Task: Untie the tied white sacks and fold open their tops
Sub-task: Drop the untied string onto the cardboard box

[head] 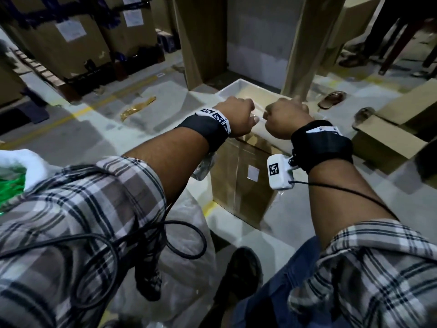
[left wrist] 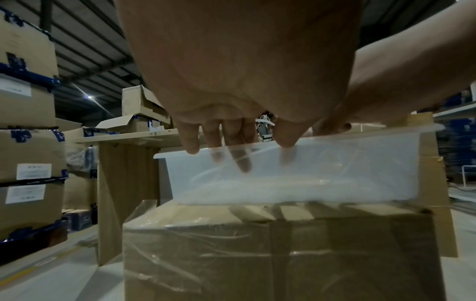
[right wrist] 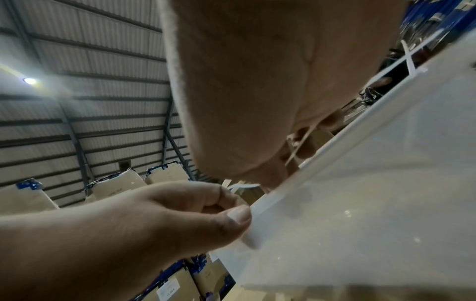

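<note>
A translucent white plastic bin [head: 238, 87] stands on a taped cardboard box [head: 238, 176]. My left hand [head: 236, 117] and right hand [head: 286, 118] both grip its near rim, side by side. In the left wrist view the left hand [left wrist: 231, 142] hooks its fingers [left wrist: 242, 160] inside the bin [left wrist: 335, 173], and they show through the wall. In the right wrist view the right hand [right wrist: 278, 173] curls over the rim of the bin [right wrist: 373, 183]; the left hand's thumb [right wrist: 237, 215] presses the rim. One white sack [head: 21, 162] with green contents is at my left. A whitish sack [head: 186, 245] lies below my left arm.
Strapped cartons on pallets [head: 71, 36] line the back left. Tall cardboard panels [head: 201, 39] rise behind the bin. An open cardboard box [head: 387, 140] and two sandals [head: 331, 99] lie to the right. Another person's legs [head: 378, 43] are at the far right. My shoe [head: 241, 273] is near the box.
</note>
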A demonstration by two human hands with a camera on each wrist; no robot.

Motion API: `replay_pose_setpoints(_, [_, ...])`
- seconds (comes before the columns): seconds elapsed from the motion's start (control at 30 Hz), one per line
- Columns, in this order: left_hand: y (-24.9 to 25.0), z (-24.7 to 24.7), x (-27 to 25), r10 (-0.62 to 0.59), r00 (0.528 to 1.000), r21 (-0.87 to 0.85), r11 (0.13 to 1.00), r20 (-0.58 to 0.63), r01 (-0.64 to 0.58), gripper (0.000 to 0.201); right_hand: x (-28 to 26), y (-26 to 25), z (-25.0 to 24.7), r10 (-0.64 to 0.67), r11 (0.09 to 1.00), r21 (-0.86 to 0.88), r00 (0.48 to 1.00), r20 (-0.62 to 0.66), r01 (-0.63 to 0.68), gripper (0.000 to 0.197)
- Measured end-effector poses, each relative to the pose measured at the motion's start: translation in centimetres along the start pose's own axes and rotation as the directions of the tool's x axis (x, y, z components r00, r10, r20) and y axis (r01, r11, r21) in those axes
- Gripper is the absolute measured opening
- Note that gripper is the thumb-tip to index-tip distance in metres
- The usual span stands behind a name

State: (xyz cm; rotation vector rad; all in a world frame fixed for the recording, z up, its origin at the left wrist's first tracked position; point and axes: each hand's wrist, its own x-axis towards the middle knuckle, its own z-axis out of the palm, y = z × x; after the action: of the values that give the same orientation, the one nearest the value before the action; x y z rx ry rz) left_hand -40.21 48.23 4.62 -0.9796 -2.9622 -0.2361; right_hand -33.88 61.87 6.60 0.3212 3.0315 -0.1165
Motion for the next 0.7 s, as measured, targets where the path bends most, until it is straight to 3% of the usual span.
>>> replay_pose_setpoints(0.13, [-0.6,0.4,-0.2,0.020,0.989,-0.126,0.991,-0.144,-0.038,0.032,0.7,0.8,-0.1,0.035,0.999,-0.039,0.998,-0.049,-0.037,0.040])
replay_pose_setpoints(0.23, [-0.9,0.2,-0.6,0.002,0.980,-0.194,0.980,-0.197,-0.041,0.039,1.2,1.7,-0.2,0.051,0.999,0.000,0.988,-0.145,-0.051,0.032])
replay_pose_setpoints(0.37, [-1.1,-0.5,-0.7,0.010,0.982,-0.230,0.972,-0.188,-0.054,0.051,1.0,2.1,-0.6,0.004,1.000,0.026,0.962,-0.272,0.003,0.018])
replay_pose_setpoints(0.5, [-0.7,-0.8,-0.1,0.024,0.995,-0.046,0.999,-0.098,-0.028,0.057,0.4,1.4,-0.9,-0.058,0.980,0.154,0.921,-0.384,0.126,0.018])
replay_pose_setpoints(0.6, [-0.2,-0.7,0.1,0.032,0.999,0.070,0.997,0.014,-0.033,0.053,0.4,0.7,-0.4,-0.093,0.959,0.224,0.939,-0.331,0.174,0.023])
replay_pose_setpoints(0.7, [-0.1,-0.2,0.0,0.024,0.999,0.115,0.993,0.039,-0.028,0.051,0.7,0.4,0.2,-0.046,0.958,0.267,0.977,-0.208,0.101,0.024])
